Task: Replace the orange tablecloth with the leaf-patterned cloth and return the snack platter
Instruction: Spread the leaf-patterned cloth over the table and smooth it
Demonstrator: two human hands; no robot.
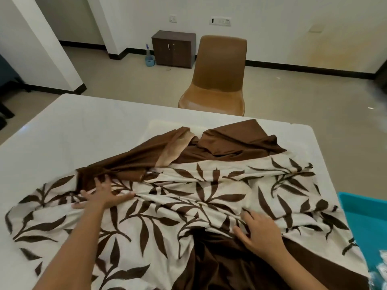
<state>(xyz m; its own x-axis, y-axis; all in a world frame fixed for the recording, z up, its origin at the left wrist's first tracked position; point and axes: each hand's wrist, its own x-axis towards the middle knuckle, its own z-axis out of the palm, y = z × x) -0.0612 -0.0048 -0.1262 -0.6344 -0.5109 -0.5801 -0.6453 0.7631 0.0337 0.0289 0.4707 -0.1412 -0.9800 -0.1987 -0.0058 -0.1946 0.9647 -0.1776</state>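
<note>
A cream cloth with dark brown leaf print and plain brown borders [188, 197] lies rumpled across the near half of the white table [94, 130]. My left hand [102, 194] lies flat on it with fingers spread, near a bunched brown fold. My right hand [257, 231] presses on the cloth with straight fingers, beside a brown panel at the front. No orange tablecloth or snack platter shows.
A tan chair [217, 76] stands at the table's far side. A turquoise tray or bin [364, 222] sits at the right edge, with clear plastic packets [380, 268] below it. A dark cabinet [173, 49] and a small blue basket [149, 61] stand against the wall.
</note>
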